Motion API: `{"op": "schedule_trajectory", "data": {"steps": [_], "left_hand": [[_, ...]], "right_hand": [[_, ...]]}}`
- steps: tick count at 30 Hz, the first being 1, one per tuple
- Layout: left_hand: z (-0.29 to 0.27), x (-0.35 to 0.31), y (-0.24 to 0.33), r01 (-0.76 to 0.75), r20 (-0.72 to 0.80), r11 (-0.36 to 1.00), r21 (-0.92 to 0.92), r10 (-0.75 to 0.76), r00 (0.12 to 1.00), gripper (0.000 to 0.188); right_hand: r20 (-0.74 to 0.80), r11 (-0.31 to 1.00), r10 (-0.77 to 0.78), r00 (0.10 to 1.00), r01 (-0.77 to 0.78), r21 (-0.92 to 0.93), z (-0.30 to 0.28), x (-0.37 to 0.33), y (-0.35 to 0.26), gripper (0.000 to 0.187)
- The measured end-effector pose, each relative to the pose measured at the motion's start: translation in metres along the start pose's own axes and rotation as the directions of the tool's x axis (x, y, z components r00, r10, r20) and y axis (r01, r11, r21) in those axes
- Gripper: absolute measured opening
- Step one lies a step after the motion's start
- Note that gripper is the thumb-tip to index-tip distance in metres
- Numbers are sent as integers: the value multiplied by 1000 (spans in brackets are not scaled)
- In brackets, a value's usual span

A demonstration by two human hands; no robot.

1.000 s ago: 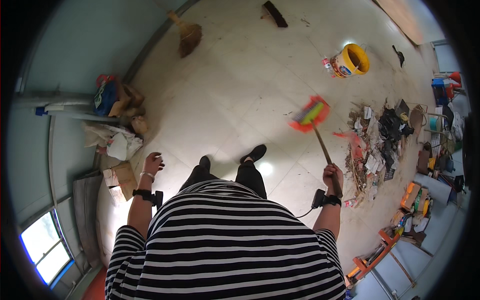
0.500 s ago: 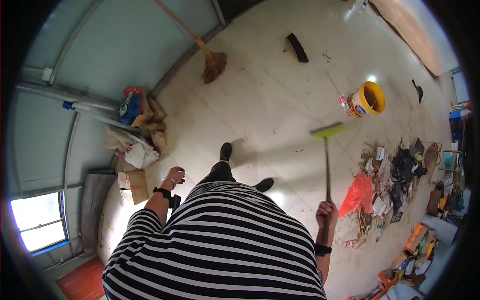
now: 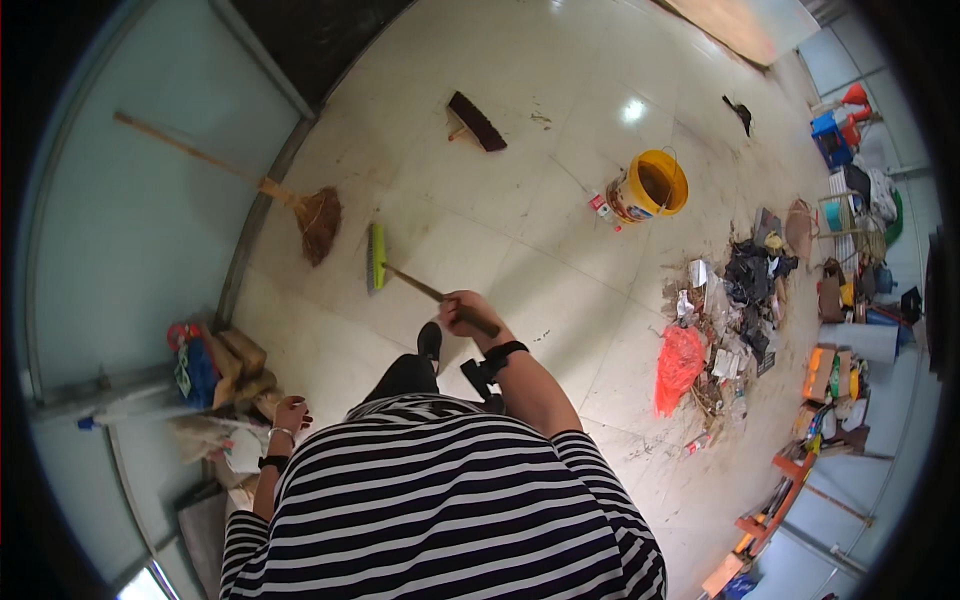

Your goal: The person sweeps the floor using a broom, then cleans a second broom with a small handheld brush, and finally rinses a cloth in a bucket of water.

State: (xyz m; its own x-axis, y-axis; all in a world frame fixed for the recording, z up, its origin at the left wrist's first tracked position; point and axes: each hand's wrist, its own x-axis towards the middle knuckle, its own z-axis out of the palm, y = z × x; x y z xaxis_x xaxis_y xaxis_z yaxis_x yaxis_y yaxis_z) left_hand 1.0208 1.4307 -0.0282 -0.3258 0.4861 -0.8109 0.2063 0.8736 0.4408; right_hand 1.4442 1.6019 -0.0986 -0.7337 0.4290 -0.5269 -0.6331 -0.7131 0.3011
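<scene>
My right hand [image 3: 470,314] grips the wooden handle of a broom [image 3: 375,258] in front of my body. The handle runs to the left, down to a lime-green head with pale bristles on the tiled floor. Low at my left side hangs my left hand [image 3: 291,413], its fingers loosely curled and apart, with nothing in it. Nearest to that hand are paper bags and a blue bundle [image 3: 197,372] along the wall. A straw broom [image 3: 319,226] leans on the left wall, beyond the green broom head.
A yellow bucket [image 3: 676,184] stands ahead on the right, a bottle [image 3: 602,207] beside it. A heap of rubbish [image 3: 745,280] with a red plastic bag [image 3: 679,368] lies to my right. Ahead lies a dark brush head [image 3: 478,122]. Clutter lines the right wall.
My right hand has swung the broom from my right side across to the left. My body has turned and shifted, so the bucket and rubbish appear further left. The left hand still holds nothing.
</scene>
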Motion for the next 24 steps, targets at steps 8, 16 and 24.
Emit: {"op": "schedule_trajectory", "data": {"steps": [8, 16, 24], "left_hand": [[6, 47, 152, 35, -102, 999, -15, -36, 994, 21], [106, 63, 249, -131, 40, 973, 188, 126, 991, 26], [229, 47, 292, -150, 224, 942, 301, 83, 971, 27]], "right_hand": [[96, 844, -397, 913, 322, 429, -57, -151, -100, 15], [-236, 415, -766, 598, 741, 528, -137, -334, -92, 15], [-618, 459, -676, 401, 885, 72, -82, -379, -96, 6]]}}
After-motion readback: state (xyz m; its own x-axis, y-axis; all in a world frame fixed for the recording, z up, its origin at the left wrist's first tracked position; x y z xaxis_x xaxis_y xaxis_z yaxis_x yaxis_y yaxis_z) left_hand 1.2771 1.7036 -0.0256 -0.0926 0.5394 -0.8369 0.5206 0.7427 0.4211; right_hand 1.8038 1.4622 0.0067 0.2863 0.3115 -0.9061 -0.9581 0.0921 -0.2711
